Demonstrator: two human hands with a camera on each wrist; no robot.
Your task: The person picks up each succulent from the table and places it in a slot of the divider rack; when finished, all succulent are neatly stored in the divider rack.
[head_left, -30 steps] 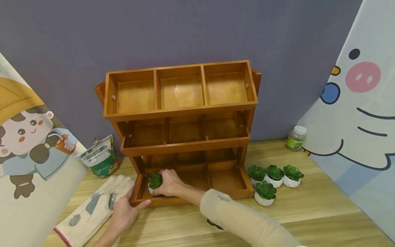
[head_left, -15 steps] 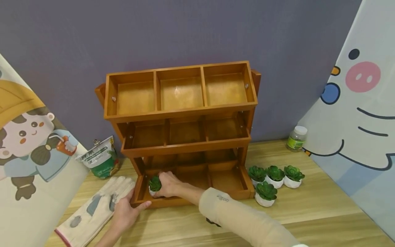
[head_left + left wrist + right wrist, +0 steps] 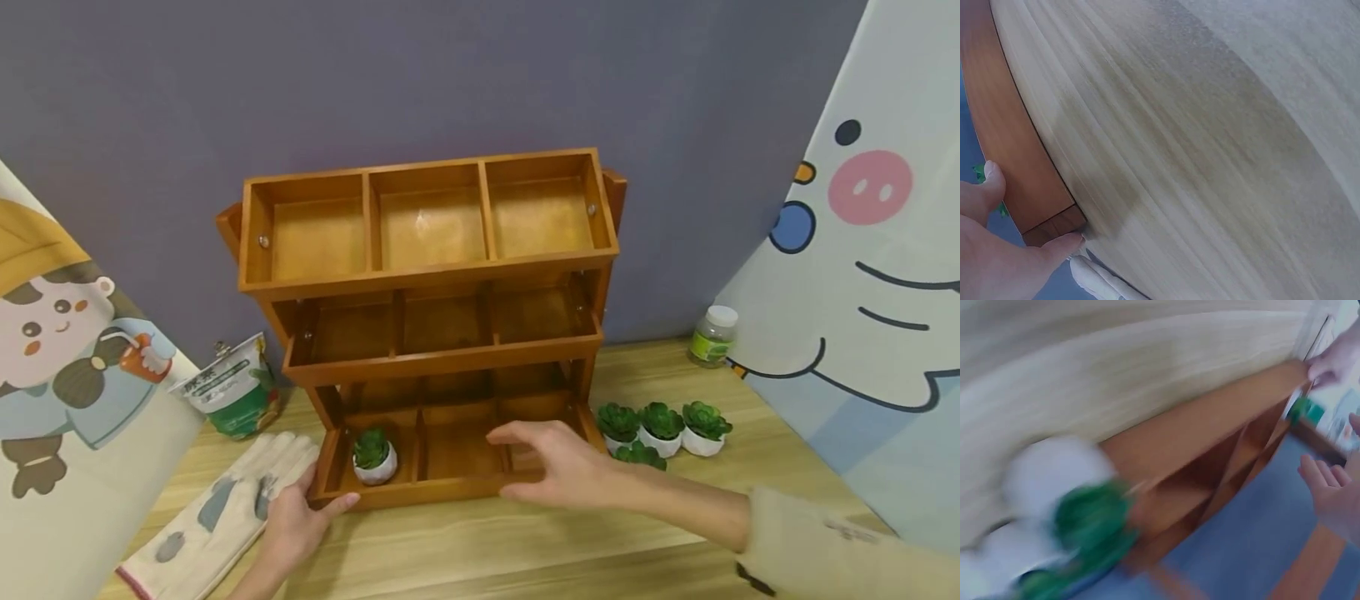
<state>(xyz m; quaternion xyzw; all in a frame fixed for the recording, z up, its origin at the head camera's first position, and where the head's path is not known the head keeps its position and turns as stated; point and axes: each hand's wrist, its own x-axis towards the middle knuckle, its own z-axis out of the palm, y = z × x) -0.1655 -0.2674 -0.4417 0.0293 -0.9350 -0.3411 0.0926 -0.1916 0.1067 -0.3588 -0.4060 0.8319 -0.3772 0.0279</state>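
Note:
A three-tier wooden shelf [image 3: 450,362] with divided trays stands against the wall. One small succulent in a white pot [image 3: 375,461] sits upright in the left compartment of its bottom tray. My left hand [image 3: 292,523] grips the tray's front left corner; in the left wrist view, thumb and finger close around the wooden corner [image 3: 1047,187]. Over the right part of the bottom tray is my right hand [image 3: 566,468], fingers spread and holding nothing. Several more potted succulents [image 3: 662,427] stand right of the shelf, the nearest one [image 3: 639,454] partly hidden behind my right hand and forearm.
A white glove with grey patches [image 3: 225,512] lies left of the shelf. Behind it stands a clipped green and white pouch [image 3: 238,392]. A lidded jar with a green label [image 3: 712,337] is at the back right. Cartoon-printed panels flank both sides.
My right hand has let go of the potted succulent in the left compartment and moved right. The left hand stays at the shelf corner. The head view has shifted slightly.

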